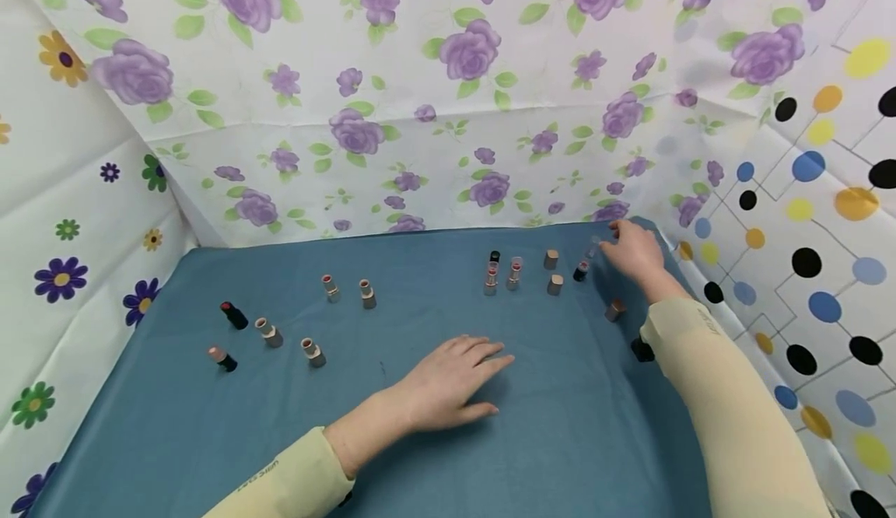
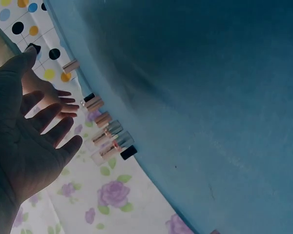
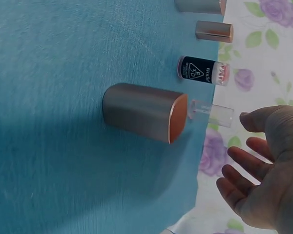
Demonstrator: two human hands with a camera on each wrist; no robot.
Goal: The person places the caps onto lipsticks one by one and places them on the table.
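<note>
My right hand (image 1: pixel 633 252) is at the far right of the blue cloth, fingers loosely bent and holding nothing. Just left of it stands a clear lipstick cap (image 3: pixel 220 115); a small gap parts it from the thumb in the right wrist view. Beside that cap is a black-based lipstick (image 1: pixel 581 271) with printed lettering. Closer to the right wrist is a rose-gold cap (image 1: pixel 616 310). My left hand (image 1: pixel 448 384) hovers over the middle of the cloth, fingers spread, palm down, with nothing in it.
Two clear-capped lipsticks (image 1: pixel 514 273) and a black cap (image 1: pixel 495 257) stand at centre-right, near two rose-gold caps (image 1: pixel 554 285). Several uncapped lipsticks (image 1: pixel 269 333) stand on the left. A black object (image 1: pixel 642 349) lies by the right sleeve. Patterned sheets (image 1: pixel 420 152) wall the table.
</note>
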